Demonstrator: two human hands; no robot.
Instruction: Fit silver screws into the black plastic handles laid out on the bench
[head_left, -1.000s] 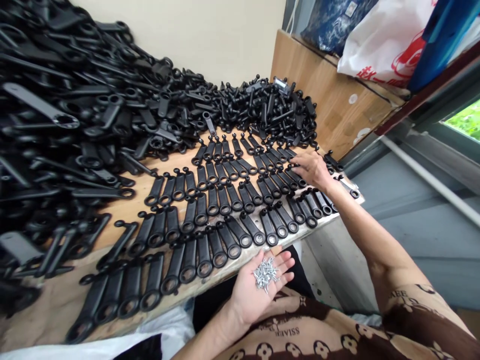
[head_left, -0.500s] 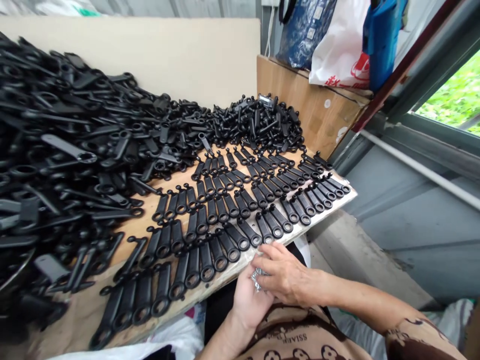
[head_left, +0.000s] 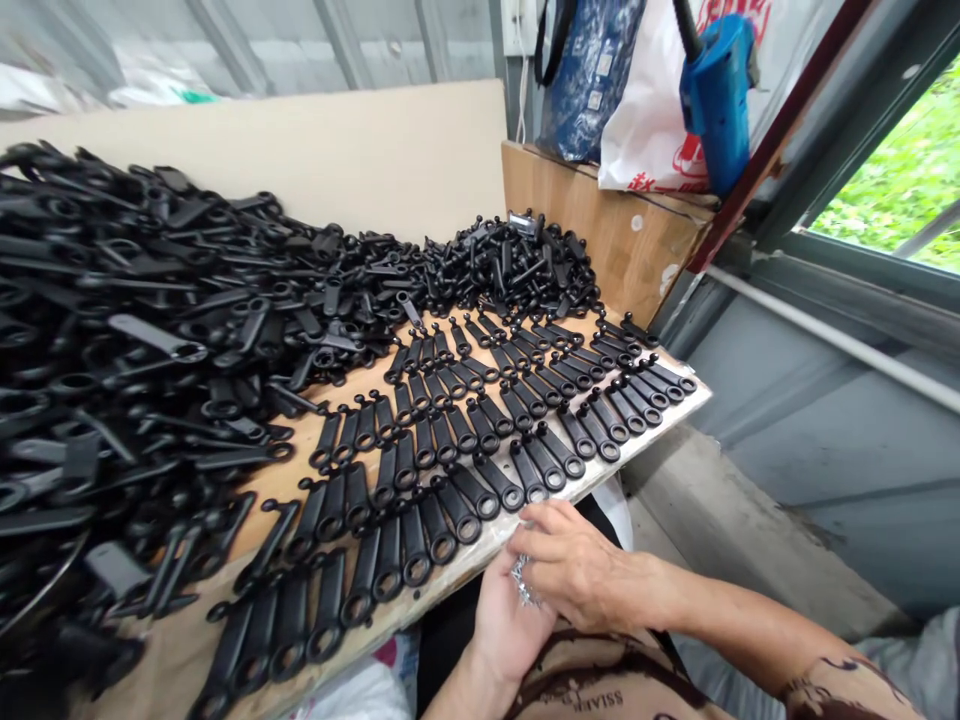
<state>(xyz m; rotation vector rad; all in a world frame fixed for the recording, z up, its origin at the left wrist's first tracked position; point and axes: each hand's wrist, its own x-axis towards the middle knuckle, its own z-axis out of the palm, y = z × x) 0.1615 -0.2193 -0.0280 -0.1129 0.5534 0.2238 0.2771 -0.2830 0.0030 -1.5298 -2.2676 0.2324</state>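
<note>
Small silvery metal pieces [head_left: 523,580] lie in my left hand [head_left: 504,622], which is cupped around them palm up at the table's front edge. Over that palm rests my right hand [head_left: 589,568], its curled fingers touching the metal pieces; the fingertips are partly hidden. Just beyond both hands, black plastic levers [head_left: 532,474] with a ring at one end and a ball knob at the other lie side by side in slanting rows on the wooden table [head_left: 480,555].
A large heap of black levers [head_left: 172,290] covers the table's left and back. Behind it stands a beige board [head_left: 390,150]. At the back right are a wooden box [head_left: 592,215], a white bag [head_left: 645,130] and a blue tool [head_left: 720,110]. A window is at right.
The view has tilted up slightly, so the table and hands appear lower. My hands stay together over the metal pieces, with little change in their pose.
</note>
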